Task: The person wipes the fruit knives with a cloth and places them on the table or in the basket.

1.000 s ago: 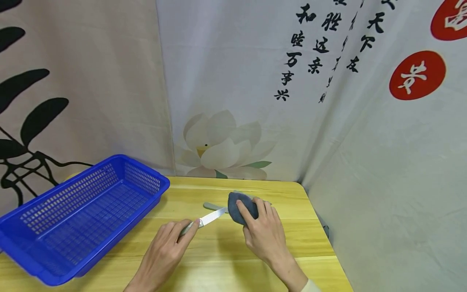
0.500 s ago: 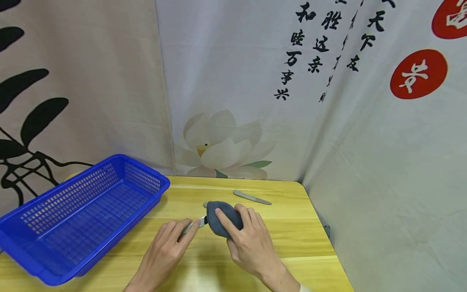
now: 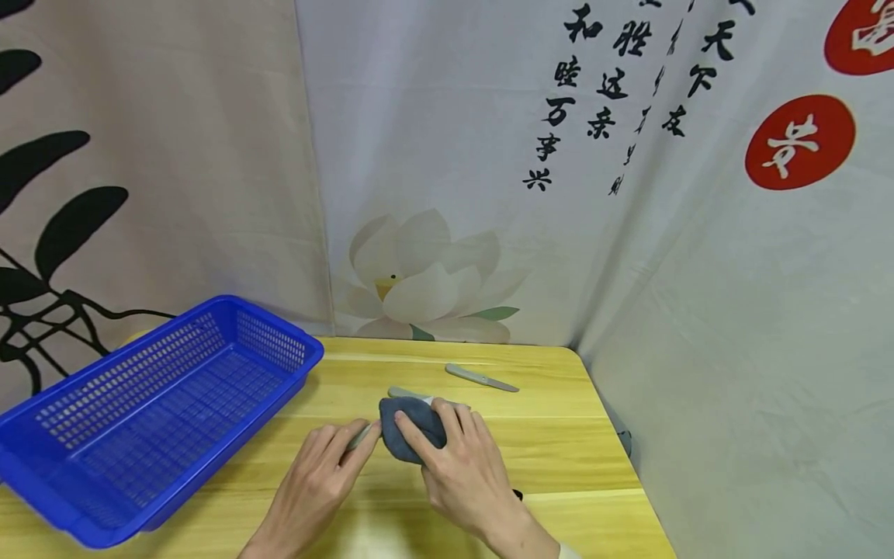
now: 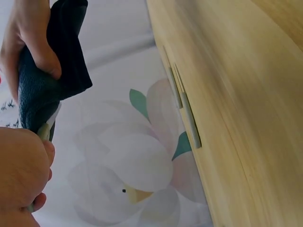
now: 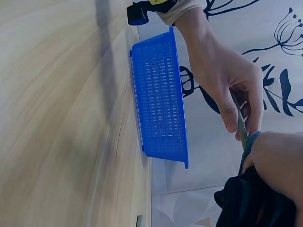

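In the head view my left hand (image 3: pixel 314 475) grips the pale green handle of a knife (image 3: pixel 359 436). My right hand (image 3: pixel 469 475) holds a folded dark blue-grey cloth (image 3: pixel 395 436) around the blade, which is almost wholly hidden by it. Right where the handle ends, the cloth's edge meets the left fingertips. From the left wrist view, the cloth (image 4: pixel 39 92) hangs down in a fold beside the right thumb, and a sliver of blade shows under it. Both hands are above the table. The right wrist view shows the knife handle (image 5: pixel 241 125) between left thumb and fingers.
Two similar knives lie on the wooden table (image 3: pixel 559 442): one knife (image 3: pixel 482 378) toward the back, another knife (image 3: pixel 405 393) just behind the cloth, partly covered by it. A blue perforated basket (image 3: pixel 164 419) stands at the left. Printed curtains (image 3: pixel 447 155) hang behind and at the right.
My right hand has slid the cloth left and toward me along the blade, up to the handle. The left hand stays in place. The knives on the table have come into fuller view.
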The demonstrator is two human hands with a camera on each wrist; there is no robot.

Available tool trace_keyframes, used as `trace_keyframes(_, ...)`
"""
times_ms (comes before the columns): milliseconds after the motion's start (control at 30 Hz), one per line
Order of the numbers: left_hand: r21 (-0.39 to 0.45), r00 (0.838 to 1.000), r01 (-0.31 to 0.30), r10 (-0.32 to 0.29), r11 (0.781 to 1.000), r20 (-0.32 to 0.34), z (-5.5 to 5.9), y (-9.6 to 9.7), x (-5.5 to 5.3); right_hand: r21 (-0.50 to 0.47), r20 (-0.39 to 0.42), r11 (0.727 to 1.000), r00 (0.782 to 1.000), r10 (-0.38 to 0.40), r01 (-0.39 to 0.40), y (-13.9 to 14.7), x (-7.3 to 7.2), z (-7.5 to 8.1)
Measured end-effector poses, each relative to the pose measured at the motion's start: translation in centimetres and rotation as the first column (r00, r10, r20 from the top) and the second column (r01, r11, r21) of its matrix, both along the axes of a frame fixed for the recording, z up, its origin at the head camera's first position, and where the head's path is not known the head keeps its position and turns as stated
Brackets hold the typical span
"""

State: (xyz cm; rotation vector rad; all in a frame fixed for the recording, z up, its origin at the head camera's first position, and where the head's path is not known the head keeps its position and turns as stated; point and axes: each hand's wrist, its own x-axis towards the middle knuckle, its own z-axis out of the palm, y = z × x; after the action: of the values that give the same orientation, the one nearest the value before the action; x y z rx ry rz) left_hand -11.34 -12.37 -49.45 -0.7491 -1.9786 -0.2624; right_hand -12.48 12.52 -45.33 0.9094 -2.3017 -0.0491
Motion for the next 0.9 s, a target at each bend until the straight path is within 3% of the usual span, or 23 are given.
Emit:
trace_keyframes(267, 0.025, 0.998, 0.017, -0.016, 1.000, -0.055, 0.0, 0.0, -0.2, -0.012, -0.062, 1.000, 0.998, -0.017, 0.016, 0.9, -1.1, -0.1)
trace_keyframes(667, 0.027, 0.997, 0.018, -0.016, 0.999, -0.070, 0.2, -0.2, -0.3, -0.033, -0.046, 0.995, 0.995, -0.092, 0.091, 3.3, -2.6, -0.4)
trace_keyframes(900, 0.033, 0.998, 0.017, -0.015, 0.999, -0.054, 0.2, -0.3, -0.3, -0.098, -0.037, 0.986, 0.989, -0.142, 0.138, 4.6, -3.2, 0.1)
